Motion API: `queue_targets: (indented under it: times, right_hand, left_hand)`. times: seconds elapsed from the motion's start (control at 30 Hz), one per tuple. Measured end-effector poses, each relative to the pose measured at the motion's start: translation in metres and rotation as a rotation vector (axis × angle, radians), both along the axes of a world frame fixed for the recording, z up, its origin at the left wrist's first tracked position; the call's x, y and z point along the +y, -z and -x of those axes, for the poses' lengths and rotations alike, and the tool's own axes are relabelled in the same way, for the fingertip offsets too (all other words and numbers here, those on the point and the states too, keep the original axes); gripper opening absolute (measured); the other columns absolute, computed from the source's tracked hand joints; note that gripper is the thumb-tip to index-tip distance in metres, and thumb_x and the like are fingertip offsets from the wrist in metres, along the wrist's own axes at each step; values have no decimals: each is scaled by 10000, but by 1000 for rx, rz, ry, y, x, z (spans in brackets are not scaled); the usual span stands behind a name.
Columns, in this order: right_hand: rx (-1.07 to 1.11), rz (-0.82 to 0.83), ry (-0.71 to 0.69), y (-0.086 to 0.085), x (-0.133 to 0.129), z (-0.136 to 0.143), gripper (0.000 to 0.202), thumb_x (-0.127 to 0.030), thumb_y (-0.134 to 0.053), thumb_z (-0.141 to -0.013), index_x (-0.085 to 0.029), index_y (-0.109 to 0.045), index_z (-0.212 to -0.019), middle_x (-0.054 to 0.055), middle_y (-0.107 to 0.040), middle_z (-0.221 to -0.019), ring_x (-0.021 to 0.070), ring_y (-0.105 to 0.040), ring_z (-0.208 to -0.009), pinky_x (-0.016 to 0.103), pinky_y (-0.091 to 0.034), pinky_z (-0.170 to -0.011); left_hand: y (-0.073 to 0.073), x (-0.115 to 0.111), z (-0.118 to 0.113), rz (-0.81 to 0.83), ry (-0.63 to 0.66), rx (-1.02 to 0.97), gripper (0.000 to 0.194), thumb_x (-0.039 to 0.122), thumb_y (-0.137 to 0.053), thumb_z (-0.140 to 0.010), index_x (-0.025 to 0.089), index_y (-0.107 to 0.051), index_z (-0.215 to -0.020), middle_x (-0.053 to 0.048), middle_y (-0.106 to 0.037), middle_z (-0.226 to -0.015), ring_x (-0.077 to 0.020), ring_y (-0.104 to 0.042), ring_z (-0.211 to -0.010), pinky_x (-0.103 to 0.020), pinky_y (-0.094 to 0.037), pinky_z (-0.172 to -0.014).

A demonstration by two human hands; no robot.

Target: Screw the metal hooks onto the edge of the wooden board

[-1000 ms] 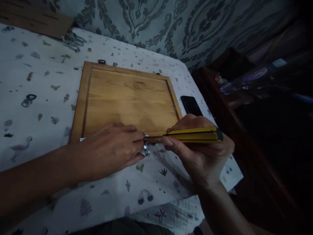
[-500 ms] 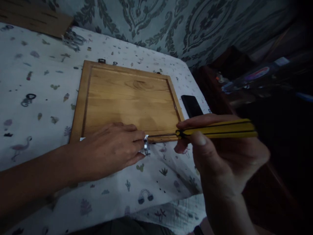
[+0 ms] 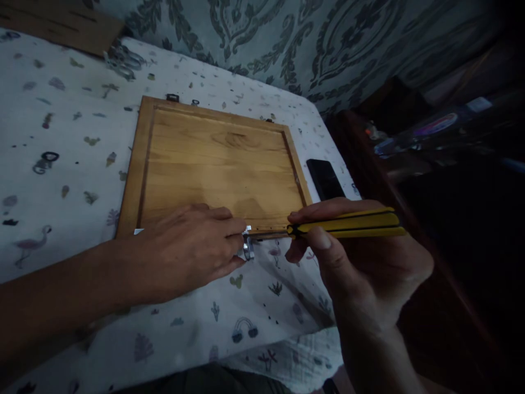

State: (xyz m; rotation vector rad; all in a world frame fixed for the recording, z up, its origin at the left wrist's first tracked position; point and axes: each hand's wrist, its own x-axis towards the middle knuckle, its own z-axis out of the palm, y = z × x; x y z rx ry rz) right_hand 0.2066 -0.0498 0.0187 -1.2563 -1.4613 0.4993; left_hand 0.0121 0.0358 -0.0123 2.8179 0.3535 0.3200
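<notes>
Where the tablecloth (image 3: 84,175) bears the wooden panel (image 3: 219,164), the right hand (image 3: 369,268) could jab the left hand (image 3: 194,251) if its pinched yellow screwdriver (image 3: 348,224), pushed askew, skids past the metal clasp (image 3: 248,250) the other pinches at the near edge.

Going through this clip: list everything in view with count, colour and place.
Framed panel: one, wooden brown, on cloth
Patterned cloth: one, white, beneath panel
Yellow-handled tool: one, yellow and black, panel's near edge
Metal fitting: one, silver, panel's near edge
Dark fittings: two, dark, panel's far edge
Phone-like object: one, black, right of panel
Cardboard: one, brown, upper left
Metal pieces: several, grey, beside cardboard
Bottle: one, clear, right
Patterned backdrop: one, grey-blue, behind
Left hand: one, at metal fitting
Right hand: one, holding tool
</notes>
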Motion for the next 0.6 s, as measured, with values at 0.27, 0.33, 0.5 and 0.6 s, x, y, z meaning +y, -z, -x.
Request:
queue_targets:
  times: [0.27,0.33,0.5,0.6]
  right_hand:
    - [-14,-12,13,0,0,2,154,-157,-736,-837,-234,-715,-969,22,-704,-887,131,-648,-555,281,-557,-423]
    - [-23,-22,18,1,0,2,144,-173,-740,-839,-238,-715,-965,21,-703,-889,129,-645,-547,287,-554,-428]
    - [-90,-37,-15,2,-2,-2,235,-185,-791,-792,-271,-714,-996,18,-722,-881,183,-684,-660,329,-567,-479]
    - [-112,-25,-8,2,-4,-5,254,-169,-791,-788,-274,-718,-1008,22,-730,-917,214,-704,-770,349,-579,-533]
  left_hand:
    - [-1,-1,-1,25,-12,12,298,350,-431,-1027,196,-684,-992,-29,-688,-976,-204,-627,-929,-355,-469,-780]
    - [0,0,0,25,-10,6,297,347,-425,-1030,198,-680,-1003,-26,-689,-980,-199,-623,-937,-345,-462,-794]
    - [-1,0,-1,27,-5,45,335,345,-397,-1038,179,-683,-980,-38,-683,-954,-211,-615,-938,-354,-469,-806]
    - [-2,0,-2,33,-7,60,349,353,-393,-1038,176,-688,-979,-43,-681,-965,-222,-612,-947,-369,-480,-805]
